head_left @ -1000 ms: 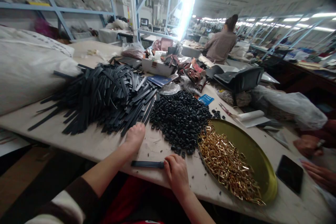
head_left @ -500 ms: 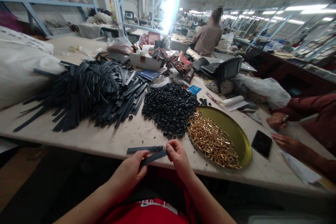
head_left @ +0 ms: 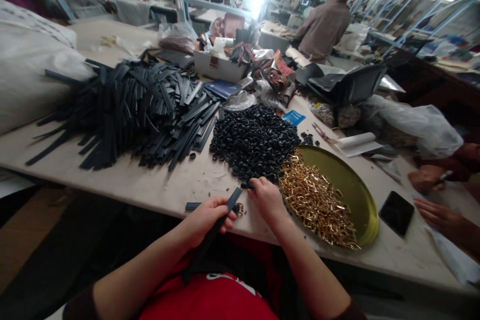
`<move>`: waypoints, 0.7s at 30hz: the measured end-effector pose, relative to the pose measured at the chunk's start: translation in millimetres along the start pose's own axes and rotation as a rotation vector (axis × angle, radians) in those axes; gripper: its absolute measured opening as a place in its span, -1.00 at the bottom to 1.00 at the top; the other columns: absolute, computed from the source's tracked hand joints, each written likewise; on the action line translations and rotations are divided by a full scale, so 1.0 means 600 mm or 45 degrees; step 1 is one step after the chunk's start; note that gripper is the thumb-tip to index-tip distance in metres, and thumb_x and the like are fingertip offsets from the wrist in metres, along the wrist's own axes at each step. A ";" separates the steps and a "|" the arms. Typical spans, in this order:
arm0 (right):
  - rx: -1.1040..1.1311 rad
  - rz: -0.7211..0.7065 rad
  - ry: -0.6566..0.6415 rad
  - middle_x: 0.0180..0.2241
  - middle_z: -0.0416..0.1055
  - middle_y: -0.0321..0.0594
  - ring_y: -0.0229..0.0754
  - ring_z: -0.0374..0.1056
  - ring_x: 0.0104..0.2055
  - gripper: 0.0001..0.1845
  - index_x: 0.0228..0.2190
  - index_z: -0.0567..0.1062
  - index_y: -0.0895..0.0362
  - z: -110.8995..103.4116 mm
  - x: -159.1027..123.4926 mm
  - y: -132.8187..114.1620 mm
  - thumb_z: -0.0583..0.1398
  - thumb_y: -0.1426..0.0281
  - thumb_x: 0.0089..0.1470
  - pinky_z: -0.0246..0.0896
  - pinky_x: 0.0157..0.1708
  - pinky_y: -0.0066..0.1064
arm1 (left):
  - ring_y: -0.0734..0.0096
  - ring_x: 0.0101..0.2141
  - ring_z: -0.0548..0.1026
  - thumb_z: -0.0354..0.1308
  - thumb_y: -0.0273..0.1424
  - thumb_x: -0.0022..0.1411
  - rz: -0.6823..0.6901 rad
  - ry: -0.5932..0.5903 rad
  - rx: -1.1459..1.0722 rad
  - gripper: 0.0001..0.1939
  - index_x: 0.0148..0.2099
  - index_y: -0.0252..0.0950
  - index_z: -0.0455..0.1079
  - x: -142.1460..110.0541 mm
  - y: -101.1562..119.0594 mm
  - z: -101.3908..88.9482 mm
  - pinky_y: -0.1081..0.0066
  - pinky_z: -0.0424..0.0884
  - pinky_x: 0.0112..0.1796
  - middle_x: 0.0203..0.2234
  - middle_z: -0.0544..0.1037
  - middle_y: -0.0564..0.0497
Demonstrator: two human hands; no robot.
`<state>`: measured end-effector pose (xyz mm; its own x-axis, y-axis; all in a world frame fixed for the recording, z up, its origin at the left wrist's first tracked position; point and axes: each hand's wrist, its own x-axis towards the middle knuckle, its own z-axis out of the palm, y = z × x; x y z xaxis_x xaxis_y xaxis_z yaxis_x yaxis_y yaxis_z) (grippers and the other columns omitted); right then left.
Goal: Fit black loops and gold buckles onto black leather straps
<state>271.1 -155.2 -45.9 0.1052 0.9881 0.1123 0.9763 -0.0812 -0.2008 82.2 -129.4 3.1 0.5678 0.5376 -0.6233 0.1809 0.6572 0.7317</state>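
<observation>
The right hand (head_left: 268,201) has let go of the dark strap (head_left: 234,197) that both hands were on a moment ago, and is now at the near edge of the heap of black loops (head_left: 257,140). Its fingertips are pinched on a small black loop (head_left: 247,186); whether that piece is clear of the heap, I cannot tell. The left hand (head_left: 210,214) alone grips the strap, thumb on top and fingers beneath, over the near edge of the worktable (head_left: 168,187). The strap is now swung aslant, its far end pointing right towards the loops and its near end hanging down by the red shirt (head_left: 198,302). So the work looks to have passed from handling the strap to getting a loop, with the strap kept ready. A second strap (head_left: 192,206) lies on the table, partly behind the left hand, with a gold buckle (head_left: 241,208) at what seems its right end. The strip pile (head_left: 131,115) lies far left, and the round tray (head_left: 347,180) of gold buckles (head_left: 318,200) to the right.
</observation>
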 end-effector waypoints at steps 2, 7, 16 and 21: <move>-0.041 -0.053 -0.022 -0.35 0.36 -0.18 -0.16 0.28 -0.32 -0.83 -0.25 0.41 0.10 0.001 -0.003 -0.002 0.11 0.37 0.07 0.04 -0.37 -0.40 | 0.64 -0.61 0.35 0.05 -0.47 0.00 -0.023 0.019 -0.033 -0.81 -0.26 -0.37 0.33 0.004 0.002 -0.004 0.62 0.21 -0.63 -0.49 0.44 0.06; -0.144 -0.145 -0.119 -0.37 0.37 -0.20 -0.16 0.28 -0.33 -0.85 -0.28 0.41 0.06 0.001 -0.011 0.003 0.10 0.45 0.07 -0.01 -0.38 -0.38 | 0.63 -0.60 0.35 0.03 -0.49 0.01 -0.038 0.017 -0.031 -0.83 -0.28 -0.38 0.34 0.014 0.002 -0.008 0.62 0.22 -0.63 -0.50 0.45 0.05; -0.271 -0.184 -0.150 -0.40 0.34 -0.16 -0.13 0.26 -0.37 -0.84 -0.33 0.36 0.14 -0.005 -0.004 -0.003 0.05 0.58 0.06 0.01 -0.40 -0.35 | 0.65 -0.60 0.34 -0.04 -0.44 0.11 0.123 -0.025 0.274 -0.81 -0.22 -0.36 0.30 0.013 -0.011 -0.007 0.61 0.22 -0.60 -0.51 0.41 0.10; -0.172 -0.228 -0.046 -0.38 0.34 -0.15 -0.15 0.25 -0.35 -0.87 -0.41 0.37 0.15 -0.008 -0.009 0.010 0.05 0.57 0.07 0.05 -0.36 -0.36 | 0.60 -0.61 0.35 -0.07 -0.38 0.13 0.169 -0.028 0.380 -0.77 -0.19 -0.35 0.27 0.007 -0.026 -0.007 0.58 0.22 -0.59 -0.52 0.40 0.10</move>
<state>277.5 -161.4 -43.1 -0.0768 0.9921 0.0992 0.9955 0.0819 -0.0480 78.2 -134.9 -12.1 0.6188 0.5946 -0.5134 0.3295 0.3968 0.8567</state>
